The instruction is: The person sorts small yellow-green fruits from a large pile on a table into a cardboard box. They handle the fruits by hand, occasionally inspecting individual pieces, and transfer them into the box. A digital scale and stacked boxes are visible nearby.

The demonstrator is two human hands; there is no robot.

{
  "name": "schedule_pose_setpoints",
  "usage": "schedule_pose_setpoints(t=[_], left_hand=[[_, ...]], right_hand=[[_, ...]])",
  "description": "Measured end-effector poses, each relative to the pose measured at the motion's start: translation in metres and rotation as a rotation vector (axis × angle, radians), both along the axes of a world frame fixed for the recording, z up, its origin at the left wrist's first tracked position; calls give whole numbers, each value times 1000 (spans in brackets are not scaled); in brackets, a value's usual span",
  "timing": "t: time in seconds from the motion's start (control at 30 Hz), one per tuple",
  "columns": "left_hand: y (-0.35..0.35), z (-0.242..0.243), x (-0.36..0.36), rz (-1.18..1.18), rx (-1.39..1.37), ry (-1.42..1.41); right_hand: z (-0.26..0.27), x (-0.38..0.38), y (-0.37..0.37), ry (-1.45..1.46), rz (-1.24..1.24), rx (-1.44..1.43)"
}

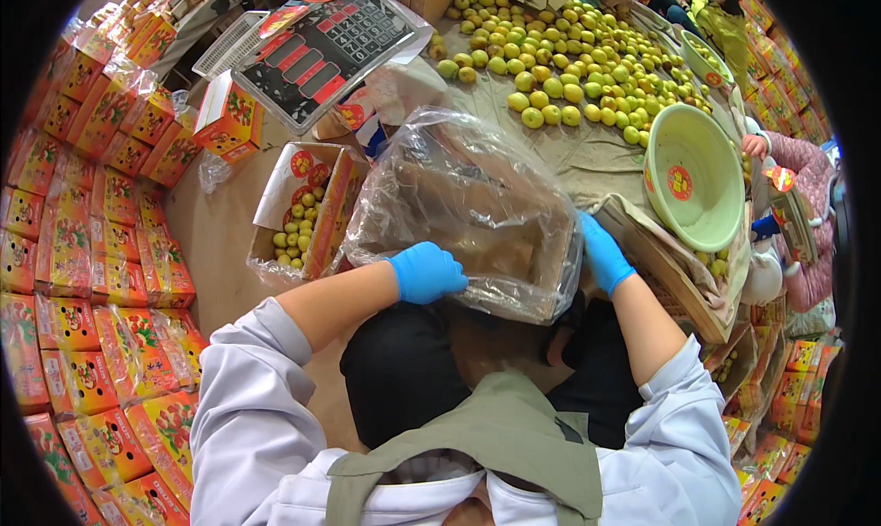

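Note:
A cardboard box lined with a clear plastic bag (475,182) stands before me, tilted, its brown inner walls showing through the film. My left hand (428,272), in a blue glove, is closed on the bag at the box's near rim. Against the right side of the box rests my right hand (606,254), also gloved in blue. Its fingertips are partly hidden by the box edge and film, so its grip cannot be made out. Left of the lined box is an open printed carton (330,216) with several small green jujubes (297,233) inside.
A digital scale (330,58) stands at the upper left. Loose green fruit (571,65) spreads over a cloth-covered table (585,158). A pale green basin (709,188) leans at the right. Stacked printed cartons (103,250) line the left. A person in pink (805,175) is at the right.

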State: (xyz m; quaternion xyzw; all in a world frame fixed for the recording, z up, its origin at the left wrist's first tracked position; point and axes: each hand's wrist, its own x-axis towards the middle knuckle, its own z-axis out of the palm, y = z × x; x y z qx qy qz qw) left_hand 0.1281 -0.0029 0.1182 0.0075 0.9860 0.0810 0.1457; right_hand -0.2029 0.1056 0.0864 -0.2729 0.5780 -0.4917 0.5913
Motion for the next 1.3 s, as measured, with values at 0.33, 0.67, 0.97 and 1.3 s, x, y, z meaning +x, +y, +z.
schedule_pose_setpoints(t=[0.33,0.67,0.97,1.3], left_hand=[[-36,1,11,104,374,230],[-172,-85,36,1385,1177,563],[-231,-127,20,1559,1790,200],[-205,-200,80,1776,1903,368]], right_hand=[[-41,15,25,230,-266,117],[-65,29,26,-2,-466,80],[-113,2,1,226,-336,258],[-200,2,69,746,-62,501]])
